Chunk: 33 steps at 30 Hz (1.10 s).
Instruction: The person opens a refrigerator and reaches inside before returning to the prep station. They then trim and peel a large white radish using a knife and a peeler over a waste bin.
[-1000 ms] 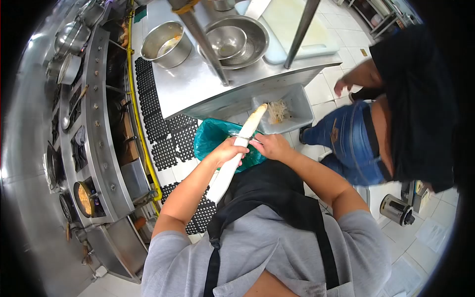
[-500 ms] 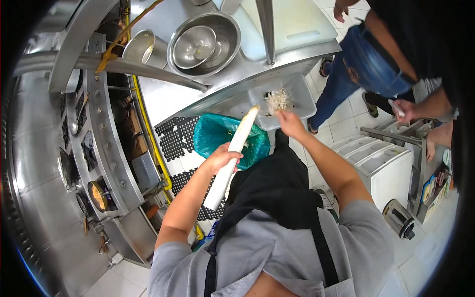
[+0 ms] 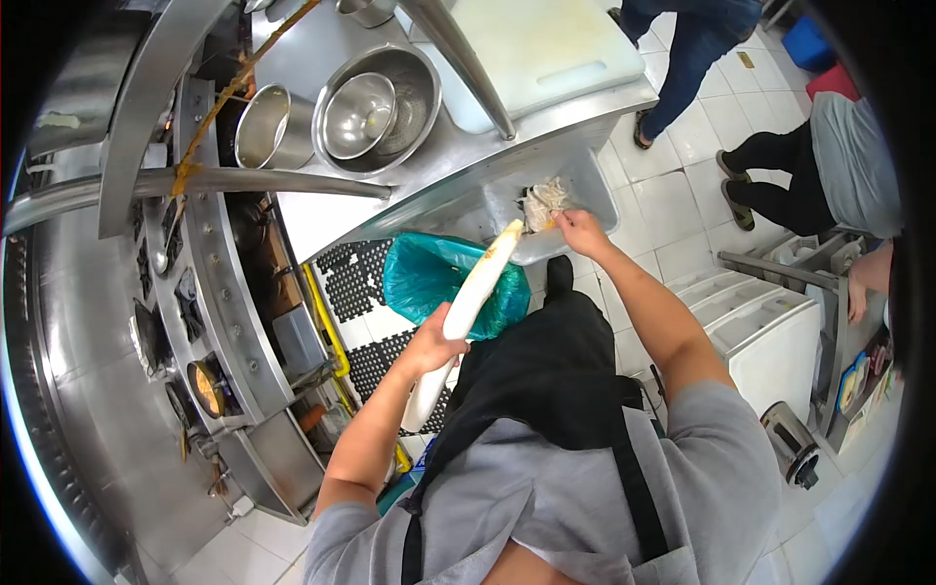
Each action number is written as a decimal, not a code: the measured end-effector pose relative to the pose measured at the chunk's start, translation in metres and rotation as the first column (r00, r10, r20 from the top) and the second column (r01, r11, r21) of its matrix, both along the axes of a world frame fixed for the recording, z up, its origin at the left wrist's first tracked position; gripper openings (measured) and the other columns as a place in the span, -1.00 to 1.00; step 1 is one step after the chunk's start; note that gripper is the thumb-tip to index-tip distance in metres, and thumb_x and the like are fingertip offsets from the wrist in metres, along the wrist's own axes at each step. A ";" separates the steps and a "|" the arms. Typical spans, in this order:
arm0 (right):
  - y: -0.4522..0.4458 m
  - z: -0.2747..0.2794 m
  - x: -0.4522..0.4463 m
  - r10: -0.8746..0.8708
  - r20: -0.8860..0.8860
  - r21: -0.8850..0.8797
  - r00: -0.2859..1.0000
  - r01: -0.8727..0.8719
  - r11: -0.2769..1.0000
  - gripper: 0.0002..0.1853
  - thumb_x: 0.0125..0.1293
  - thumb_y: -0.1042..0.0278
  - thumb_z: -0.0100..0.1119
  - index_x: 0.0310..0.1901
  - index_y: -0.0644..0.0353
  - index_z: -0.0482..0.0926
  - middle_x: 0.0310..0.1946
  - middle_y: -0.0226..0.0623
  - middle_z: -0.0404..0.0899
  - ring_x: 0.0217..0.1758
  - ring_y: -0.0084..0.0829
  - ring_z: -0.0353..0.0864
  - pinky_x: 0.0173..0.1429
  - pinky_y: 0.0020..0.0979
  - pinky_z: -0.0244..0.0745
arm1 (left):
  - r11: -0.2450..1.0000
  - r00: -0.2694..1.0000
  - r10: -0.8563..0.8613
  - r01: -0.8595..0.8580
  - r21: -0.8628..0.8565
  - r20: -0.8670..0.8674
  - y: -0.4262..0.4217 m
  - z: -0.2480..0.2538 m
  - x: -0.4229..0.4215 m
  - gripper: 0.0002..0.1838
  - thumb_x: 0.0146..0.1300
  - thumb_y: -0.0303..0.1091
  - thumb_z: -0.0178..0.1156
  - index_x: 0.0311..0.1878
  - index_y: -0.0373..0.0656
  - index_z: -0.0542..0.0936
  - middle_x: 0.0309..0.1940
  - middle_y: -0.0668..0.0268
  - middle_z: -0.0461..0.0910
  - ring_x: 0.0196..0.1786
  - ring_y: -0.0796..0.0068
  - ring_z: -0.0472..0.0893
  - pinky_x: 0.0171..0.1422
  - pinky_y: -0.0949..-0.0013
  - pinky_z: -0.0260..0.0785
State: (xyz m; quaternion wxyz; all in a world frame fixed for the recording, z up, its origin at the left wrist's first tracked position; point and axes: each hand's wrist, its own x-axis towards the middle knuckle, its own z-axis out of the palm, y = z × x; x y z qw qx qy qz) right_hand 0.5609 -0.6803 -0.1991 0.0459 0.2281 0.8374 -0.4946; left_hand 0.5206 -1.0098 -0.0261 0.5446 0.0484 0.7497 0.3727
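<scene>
My left hand [image 3: 435,343] is wrapped round a long white vegetable [image 3: 485,281], stalk-like or root-like, with a yellow-brown tip. It slants over the edge of a bin lined with a green bag [image 3: 414,278], its tip up towards my right hand. My right hand [image 3: 582,235] has its fingers closed at the edge of a pale, stringy clump [image 3: 544,200] in a translucent plastic tub [image 3: 600,185]. A small orange bit shows at the fingertips; I cannot make out what they pinch.
Steel bowls [image 3: 429,88] and a white cutting board [image 3: 556,49] stand on the steel counter [image 3: 409,185]. A stove [image 3: 214,292] with pans runs along the left. Two people [image 3: 848,156] stand at the upper right, near a white drawer unit [image 3: 770,341].
The vegetable's tip has shifted slightly right and down, closer to my right hand. The person in jeans has moved farther off. The stringy clump looks more bunched, and the view has shifted slightly.
</scene>
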 end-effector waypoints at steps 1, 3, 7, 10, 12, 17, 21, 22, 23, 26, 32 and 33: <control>-0.001 0.008 0.001 -0.058 0.029 -0.038 0.998 0.059 0.998 -0.57 0.41 0.01 0.08 -0.31 0.30 0.61 -0.36 0.10 0.61 -0.23 0.09 0.63 -0.17 -0.10 0.50 | 1.000 1.000 0.011 -0.011 -0.008 -0.004 -0.002 0.000 0.001 -0.39 0.03 -0.63 0.24 0.19 -0.22 0.30 -0.33 0.24 0.47 -0.55 0.42 0.56 -0.45 0.33 0.49; -0.021 0.039 0.005 -0.042 -0.090 -0.078 0.995 0.035 0.996 -0.54 0.42 -0.02 0.05 -0.34 0.29 0.60 -0.47 0.12 0.58 -0.31 0.12 0.62 -0.21 -0.05 0.47 | 0.990 0.989 0.143 -0.142 -0.020 0.039 -0.003 -0.005 0.000 -0.37 0.02 -0.61 0.24 0.22 -0.21 0.29 -0.36 0.26 0.47 -0.56 0.41 0.56 -0.45 0.33 0.49; -0.051 0.090 0.017 0.170 -0.296 0.047 0.940 -0.163 0.985 -0.60 0.40 -0.05 0.08 -0.30 0.17 0.61 -0.49 0.05 0.59 -0.36 0.12 0.61 -0.28 -0.03 0.47 | 0.988 0.981 0.129 -0.140 0.066 0.147 0.000 -0.001 0.000 -0.36 0.01 -0.61 0.24 0.23 -0.21 0.31 -0.39 0.26 0.49 -0.57 0.41 0.54 -0.45 0.33 0.47; -0.041 0.081 0.006 0.227 -0.258 0.068 0.939 -0.217 0.974 -0.62 0.38 -0.06 0.10 -0.29 0.13 0.62 -0.51 0.01 0.60 -0.38 0.11 0.61 -0.30 -0.02 0.47 | 0.985 0.980 0.149 -0.159 0.066 0.135 0.002 0.005 0.002 -0.34 -0.02 -0.62 0.23 0.23 -0.21 0.32 -0.41 0.26 0.49 -0.56 0.41 0.55 -0.45 0.33 0.48; -0.044 0.069 0.002 0.279 -0.180 0.073 0.943 -0.270 0.960 -0.60 0.38 -0.05 0.10 -0.30 0.18 0.62 -0.49 0.03 0.60 -0.36 0.11 0.61 -0.28 -0.04 0.49 | 0.985 0.978 0.168 -0.171 0.012 0.124 -0.006 -0.002 0.004 -0.31 -0.03 -0.64 0.21 0.26 -0.17 0.31 -0.43 0.26 0.50 -0.55 0.41 0.55 -0.45 0.33 0.49; -0.005 -0.004 0.003 0.098 -0.092 0.067 0.991 -0.092 0.994 -0.58 0.41 0.01 0.09 -0.29 0.29 0.59 -0.45 0.06 0.60 -0.33 0.11 0.61 -0.26 -0.05 0.47 | 0.979 0.993 0.073 -0.088 0.182 0.089 -0.019 -0.005 0.008 -0.29 -0.02 -0.66 0.20 0.28 -0.16 0.30 -0.44 0.24 0.51 -0.56 0.39 0.56 -0.46 0.32 0.49; -0.005 0.057 0.002 -0.015 -0.070 -0.051 0.997 0.011 0.999 -0.63 0.38 0.02 0.11 -0.30 0.23 0.60 -0.49 0.07 0.59 -0.35 0.12 0.62 -0.27 -0.02 0.48 | 0.979 0.970 0.186 -0.197 0.060 0.156 -0.009 -0.001 0.005 -0.28 -0.02 -0.64 0.21 0.30 -0.16 0.29 -0.44 0.23 0.50 -0.58 0.38 0.55 -0.48 0.34 0.47; -0.012 0.072 0.002 -0.015 -0.074 -0.048 0.997 0.011 0.999 -0.63 0.38 0.02 0.11 -0.30 0.23 0.60 -0.49 0.07 0.59 -0.35 0.12 0.62 -0.27 -0.02 0.48 | 0.978 0.967 0.187 -0.200 0.062 0.174 -0.007 -0.001 0.003 -0.27 -0.03 -0.63 0.21 0.30 -0.16 0.28 -0.46 0.23 0.50 -0.58 0.38 0.55 -0.48 0.34 0.47; -0.025 0.084 0.007 0.071 -0.199 -0.001 0.978 -0.072 0.997 -0.65 0.38 0.03 0.13 -0.30 0.20 0.60 -0.51 0.05 0.59 -0.38 0.11 0.62 -0.30 -0.02 0.48 | 0.978 0.966 0.187 -0.201 0.061 0.176 -0.005 0.001 0.004 -0.27 -0.03 -0.63 0.21 0.30 -0.16 0.28 -0.46 0.23 0.50 -0.58 0.38 0.55 -0.48 0.34 0.47; -0.044 0.094 0.013 0.205 -0.340 0.116 0.918 -0.175 0.978 -0.70 0.36 0.04 0.15 -0.27 0.13 0.61 -0.52 0.00 0.59 -0.42 0.11 0.61 -0.35 -0.01 0.47 | 0.947 0.904 0.246 -0.301 0.112 0.349 -0.003 0.008 0.005 -0.25 -0.06 -0.63 0.20 0.31 -0.16 0.27 -0.49 0.23 0.49 -0.59 0.38 0.54 -0.48 0.34 0.46; -0.015 0.033 0.006 0.109 -0.034 0.026 0.993 -0.108 0.994 -0.56 0.41 -0.04 0.08 -0.31 0.24 0.61 -0.47 0.08 0.59 -0.27 0.10 0.63 -0.17 -0.06 0.48 | 0.960 0.941 0.168 -0.223 0.167 0.293 -0.019 0.007 0.011 -0.20 -0.10 -0.64 0.20 0.33 -0.15 0.26 -0.49 0.21 0.50 -0.58 0.38 0.53 -0.48 0.33 0.44; -0.014 0.025 0.004 0.111 -0.041 0.030 0.993 -0.109 0.994 -0.56 0.41 -0.04 0.08 -0.31 0.24 0.61 -0.47 0.08 0.59 -0.27 0.10 0.63 -0.17 -0.06 0.48 | 0.960 0.943 0.168 -0.223 0.172 0.286 -0.019 0.004 0.005 -0.20 -0.10 -0.64 0.20 0.33 -0.15 0.26 -0.49 0.21 0.50 -0.58 0.38 0.53 -0.48 0.33 0.44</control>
